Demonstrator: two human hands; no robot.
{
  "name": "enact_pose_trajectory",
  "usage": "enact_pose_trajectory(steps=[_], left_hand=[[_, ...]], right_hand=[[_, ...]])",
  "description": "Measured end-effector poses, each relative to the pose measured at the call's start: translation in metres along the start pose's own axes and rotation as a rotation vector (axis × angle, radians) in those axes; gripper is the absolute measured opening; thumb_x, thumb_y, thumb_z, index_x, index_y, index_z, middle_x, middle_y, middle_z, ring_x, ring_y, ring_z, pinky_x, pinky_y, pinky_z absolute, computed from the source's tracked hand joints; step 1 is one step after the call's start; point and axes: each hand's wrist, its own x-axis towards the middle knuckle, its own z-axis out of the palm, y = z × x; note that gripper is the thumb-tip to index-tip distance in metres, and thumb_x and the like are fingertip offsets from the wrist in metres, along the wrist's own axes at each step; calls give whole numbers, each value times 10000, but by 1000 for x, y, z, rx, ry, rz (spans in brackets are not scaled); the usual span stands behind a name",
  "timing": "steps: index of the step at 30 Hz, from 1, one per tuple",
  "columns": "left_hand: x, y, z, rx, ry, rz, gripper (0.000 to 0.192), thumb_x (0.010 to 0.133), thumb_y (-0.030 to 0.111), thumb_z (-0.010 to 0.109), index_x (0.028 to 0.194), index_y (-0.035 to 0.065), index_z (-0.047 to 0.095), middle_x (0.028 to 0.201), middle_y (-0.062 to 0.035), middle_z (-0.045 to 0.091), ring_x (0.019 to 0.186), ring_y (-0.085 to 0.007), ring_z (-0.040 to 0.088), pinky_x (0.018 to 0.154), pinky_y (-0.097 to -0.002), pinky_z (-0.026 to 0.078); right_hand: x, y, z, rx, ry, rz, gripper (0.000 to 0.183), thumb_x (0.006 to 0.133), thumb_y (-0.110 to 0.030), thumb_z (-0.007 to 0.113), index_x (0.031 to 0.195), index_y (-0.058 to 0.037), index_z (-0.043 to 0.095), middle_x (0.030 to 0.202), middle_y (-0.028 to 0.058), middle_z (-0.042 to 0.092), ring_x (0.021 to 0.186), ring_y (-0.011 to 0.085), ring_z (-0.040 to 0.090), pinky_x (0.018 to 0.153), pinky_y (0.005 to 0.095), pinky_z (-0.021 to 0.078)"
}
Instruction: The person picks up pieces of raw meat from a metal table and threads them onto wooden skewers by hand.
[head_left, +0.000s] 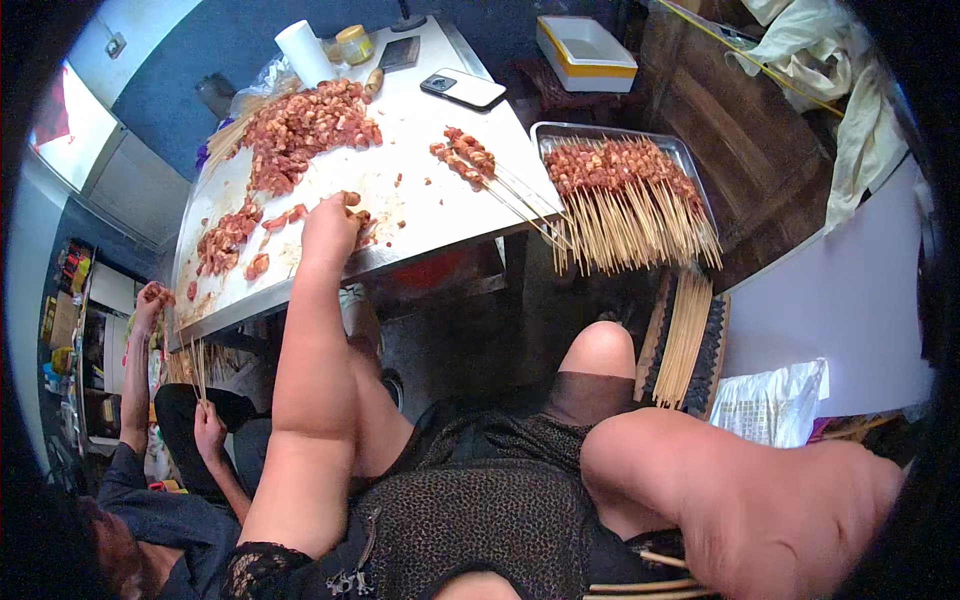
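My left hand (334, 225) rests at the near edge of the white table (405, 165), fingers curled down by small scraps of raw meat; whether it grips one is unclear. Raised close to the camera at the lower right, my right hand (780, 517) is blurred, with bamboo skewers (645, 586) jutting from it; its fingers are mostly hidden. A large heap of diced raw meat (307, 127) lies beyond my left hand, a smaller pile (229, 238) to its left. A few threaded meat skewers (469, 154) lie at the table's right, their sticks over the edge.
A metal tray (701, 169) of many meat skewers stands right of the table, above a bundle of bare skewers (684, 337). A phone (463, 88), paper roll (304, 52), jar (354, 46) and cleaver (399, 54) lie farther back. At the left, another person's hand (210, 431) holds skewers.
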Motion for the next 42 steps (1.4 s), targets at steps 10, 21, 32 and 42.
enact_pose_trajectory(steps=[10, 21, 32, 42], left_hand=[[-6, -11, -9, 142, -85, 9, 176, 742, 154, 626, 824, 3, 664, 817, -200, 643, 826, -312, 629, 731, -398, 482], [3, -8, -17, -1020, 29, -49, 170, 865, 131, 554, 949, 38, 668, 775, -9, 653, 529, -31, 449, 471, -197, 333], [13, -1, -12, -1351, -45, -176, 332, 942, 287, 454, 873, 6, 615, 693, -46, 595, 527, -92, 478, 453, -231, 358], [7, -14, -6, -1480, -142, -130, 252, 873, 73, 504, 1111, 7, 549, 928, -118, 636, 707, -144, 624, 583, -251, 521]], right_hand=[[14, -12, 11, 236, 137, 249, 101, 757, 92, 409, 756, 57, 503, 553, 187, 512, 474, 282, 530, 699, 519, 482], [-133, -54, -107, -1072, 494, 1807, 183, 930, -204, 502, 953, -23, 516, 550, -29, 393, 399, 75, 350, 390, 214, 336], [-217, -134, -140, -1095, 238, 2351, 298, 908, -89, 514, 1194, -12, 537, 657, -63, 433, 540, 17, 366, 480, 166, 297], [-222, -142, -145, -1156, 203, 2268, 269, 899, -80, 523, 1154, -12, 573, 633, -69, 436, 531, 10, 373, 475, 161, 308]])
